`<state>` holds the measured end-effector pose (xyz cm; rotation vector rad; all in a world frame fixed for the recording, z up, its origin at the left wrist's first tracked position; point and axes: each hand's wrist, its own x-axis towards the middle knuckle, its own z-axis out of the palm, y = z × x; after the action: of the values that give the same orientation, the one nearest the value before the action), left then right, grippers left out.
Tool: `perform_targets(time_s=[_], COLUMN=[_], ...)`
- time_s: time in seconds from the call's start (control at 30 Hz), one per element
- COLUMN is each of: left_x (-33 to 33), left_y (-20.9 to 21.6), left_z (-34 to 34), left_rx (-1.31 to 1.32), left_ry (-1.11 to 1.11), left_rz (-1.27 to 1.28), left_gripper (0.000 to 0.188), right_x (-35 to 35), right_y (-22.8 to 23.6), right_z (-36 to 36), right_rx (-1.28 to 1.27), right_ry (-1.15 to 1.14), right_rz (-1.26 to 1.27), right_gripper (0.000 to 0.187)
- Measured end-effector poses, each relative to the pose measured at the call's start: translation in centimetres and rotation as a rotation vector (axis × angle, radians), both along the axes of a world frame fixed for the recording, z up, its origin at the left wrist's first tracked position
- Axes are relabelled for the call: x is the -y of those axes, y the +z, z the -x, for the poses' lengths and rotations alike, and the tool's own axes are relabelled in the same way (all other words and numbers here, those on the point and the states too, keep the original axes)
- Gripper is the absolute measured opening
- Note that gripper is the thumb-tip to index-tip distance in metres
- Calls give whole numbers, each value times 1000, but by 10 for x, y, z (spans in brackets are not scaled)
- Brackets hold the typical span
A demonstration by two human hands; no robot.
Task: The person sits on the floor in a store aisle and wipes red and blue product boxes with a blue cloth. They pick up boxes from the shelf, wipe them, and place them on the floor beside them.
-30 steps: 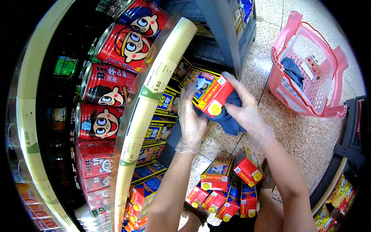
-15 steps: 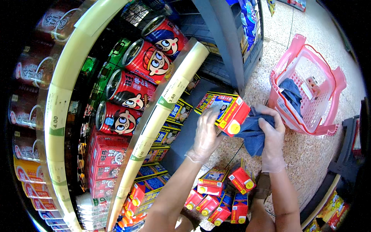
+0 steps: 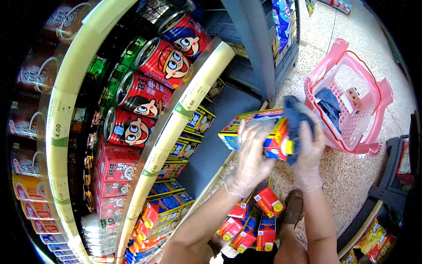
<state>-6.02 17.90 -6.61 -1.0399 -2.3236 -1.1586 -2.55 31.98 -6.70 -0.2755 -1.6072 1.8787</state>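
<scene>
My left hand [image 3: 252, 156], in a clear thin glove, grips a red, yellow and blue drink carton [image 3: 231, 136] with a yellow cap. The carton lies tilted on its side, its capped end toward the right. A dark blue cloth [image 3: 293, 116] is bunched in my gloved right hand [image 3: 310, 154] and presses against that capped end, hiding part of it. Below my hands, several similar cartons [image 3: 269, 201] stand on the floor by my feet. More cartons [image 3: 200, 121] of this kind sit at the bottom shelf's back.
A pink basket [image 3: 377, 99] on the floor at the right holds another blue cloth [image 3: 327, 103] and a small item. Left of me, shelves carry red cans [image 3: 165, 64], red boxes [image 3: 115, 171] and jars. A grey shelf post [image 3: 257, 53] rises ahead.
The carton has turned, its capped end swinging right and away from me. The cloth, earlier beside the carton, now presses on its end. My left hand has moved slightly right.
</scene>
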Motion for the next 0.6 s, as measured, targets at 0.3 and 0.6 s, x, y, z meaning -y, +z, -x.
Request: perform_targets(time_s=[0.3, 0.6], left_x=[-19, 13], left_y=[9, 37], left_z=[-60, -49], left_rx=[812, 1297], left_ry=[-28, -165], left_rz=[-589, -851], left_gripper=[75, 78], right_x=[-41, -16], right_y=[-59, -130], right_z=[-48, -106], right_rx=[75, 463], right_ry=[33, 506], right_rz=[-640, 516], right_gripper=[46, 53])
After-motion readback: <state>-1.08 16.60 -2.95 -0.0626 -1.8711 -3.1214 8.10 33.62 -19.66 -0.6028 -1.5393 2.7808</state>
